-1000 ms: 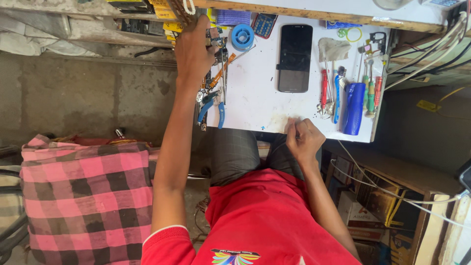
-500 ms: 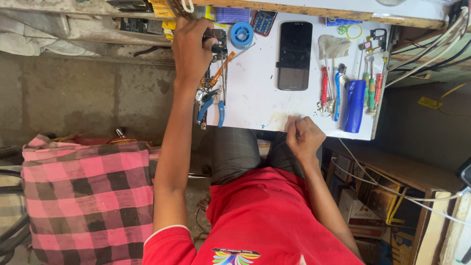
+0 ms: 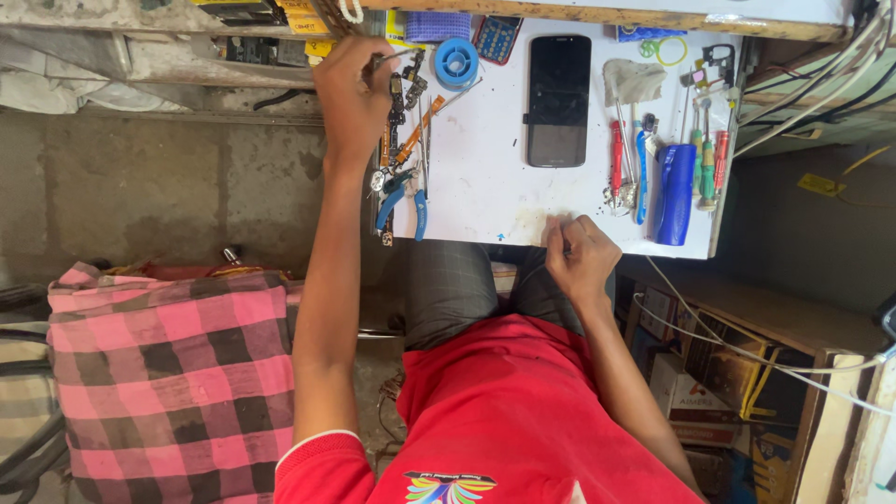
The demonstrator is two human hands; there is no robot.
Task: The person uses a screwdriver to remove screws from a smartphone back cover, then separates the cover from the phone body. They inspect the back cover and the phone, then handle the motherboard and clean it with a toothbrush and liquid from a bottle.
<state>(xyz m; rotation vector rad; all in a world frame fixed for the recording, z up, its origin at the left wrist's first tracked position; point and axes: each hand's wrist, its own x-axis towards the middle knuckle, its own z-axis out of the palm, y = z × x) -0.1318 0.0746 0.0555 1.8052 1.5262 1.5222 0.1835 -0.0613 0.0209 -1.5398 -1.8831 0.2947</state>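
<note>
My left hand (image 3: pixel 350 93) reaches to the far left of the white worktable (image 3: pixel 485 187). Its fingers are closed on a thin metal tool (image 3: pixel 394 56) that points right, above a row of hand tools. Blue-handled pliers (image 3: pixel 401 196) and an orange-handled tool (image 3: pixel 417 131) lie just beside that hand. My right hand (image 3: pixel 581 257) rests as a loose fist on the table's near edge, and nothing shows in it. A dark smartphone (image 3: pixel 558 101) lies face up in the middle, between the two hands.
A blue solder spool (image 3: pixel 456 62) sits near the phone. Red and green screwdrivers (image 3: pixel 711 163), a blue cylinder (image 3: pixel 676 191) and a cloth (image 3: pixel 635 79) lie at the right. A pink checked cloth (image 3: pixel 168 373) is at lower left. Cables and boxes (image 3: pixel 709 373) crowd the right.
My left hand has shifted slightly over the tool row, and the thin tool now shows in its fingers. My right hand has stayed at the table edge.
</note>
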